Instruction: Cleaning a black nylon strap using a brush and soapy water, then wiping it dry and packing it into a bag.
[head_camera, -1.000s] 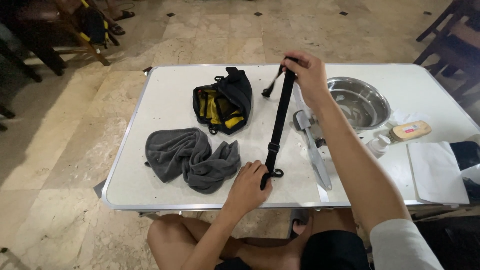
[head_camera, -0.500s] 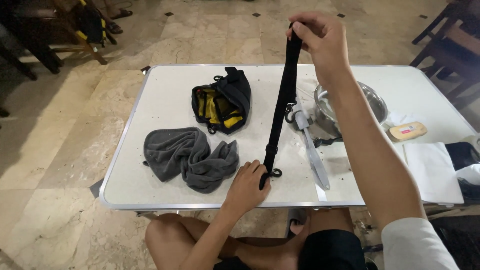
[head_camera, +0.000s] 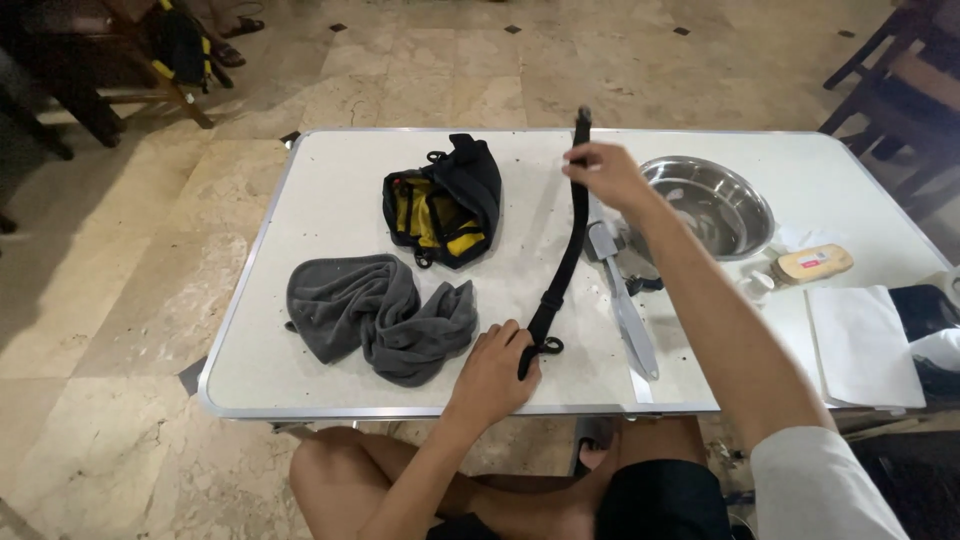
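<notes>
Head view: black strap held taut between both hands above the white surface.

The left hand (head_camera: 497, 372) pinned the lower end of the black strap (head_camera: 566, 262) near the surface's (head_camera: 330, 215) front edge, fingers closed over it just beside its metal clip (head_camera: 549, 347). The right hand (head_camera: 607, 172) pinched the strap near its upper end, fingers together on it, raised so the webbing ran straight and slanted between the two grips; my judgement is that this kept it untwisted. The top tip stood free above the right hand. A black pouch with yellow lining (head_camera: 445, 203) lay open left of the strap, and a crumpled grey cloth (head_camera: 380, 317) just left of the left hand. To the right lay a long knife (head_camera: 626, 302), a steel bowl (head_camera: 740, 210) and a sheet of white paper (head_camera: 862, 345).
</notes>
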